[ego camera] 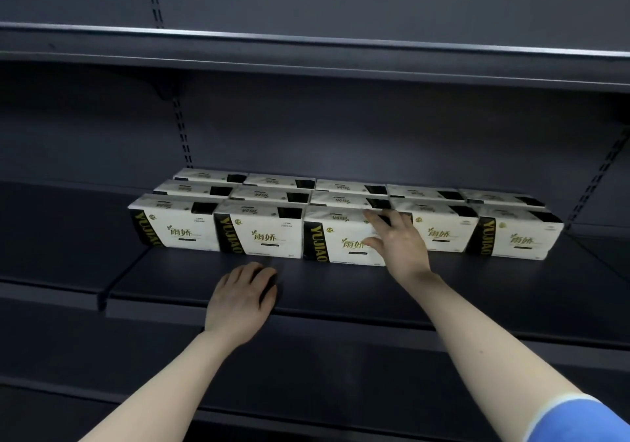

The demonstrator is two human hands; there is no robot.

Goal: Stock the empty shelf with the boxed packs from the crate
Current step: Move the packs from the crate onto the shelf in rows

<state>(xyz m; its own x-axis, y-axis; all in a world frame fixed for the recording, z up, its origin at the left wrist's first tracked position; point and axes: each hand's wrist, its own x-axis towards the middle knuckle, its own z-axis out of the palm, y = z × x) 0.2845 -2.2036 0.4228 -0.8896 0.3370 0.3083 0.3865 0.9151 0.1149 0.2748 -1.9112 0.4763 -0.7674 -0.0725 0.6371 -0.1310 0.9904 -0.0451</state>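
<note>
Several white and black boxed packs marked YUJIAO stand in rows on the dark shelf (pixel 341 291). The front row runs from the leftmost pack (pixel 174 225) to the rightmost pack (pixel 518 237). My right hand (pixel 397 242) rests against the right end of the middle front pack (pixel 335 238), fingers spread over its top and front, thumb on its face. My left hand (pixel 240 300) lies palm down on the bare shelf in front of the packs, fingers loosely curled, holding nothing. The crate is out of view.
An upper shelf (pixel 306 49) overhangs the packs. Slotted uprights (pixel 182 134) run up the back panel. A lower shelf edge (pixel 306 417) lies beneath my forearms. Bare shelf extends left of the packs and along the front strip.
</note>
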